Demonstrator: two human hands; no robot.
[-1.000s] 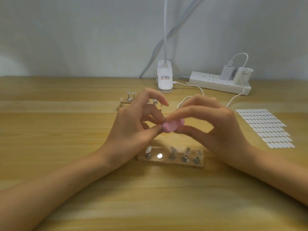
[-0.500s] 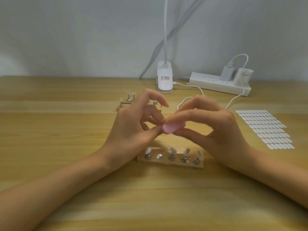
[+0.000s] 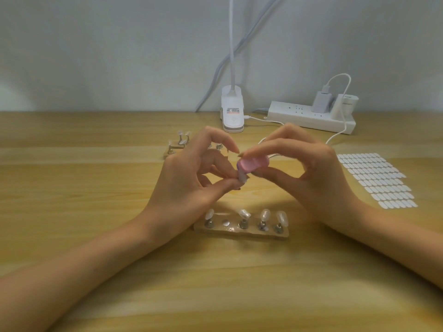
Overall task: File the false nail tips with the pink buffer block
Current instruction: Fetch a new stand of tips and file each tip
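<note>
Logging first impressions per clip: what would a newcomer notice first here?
The hands together mid-table: the right hand holds the pink buffer block against a false nail tip pinched by the left hand. Just nearer the camera, a display stand carries four tips and one bare peg; white oval stickers lie far right.

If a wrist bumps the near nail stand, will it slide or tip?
Probably slides rather than tips: the near nail stand is a low, flat strip on the smooth table. Its nail tips perch on thin pegs, so they may wobble.
</note>
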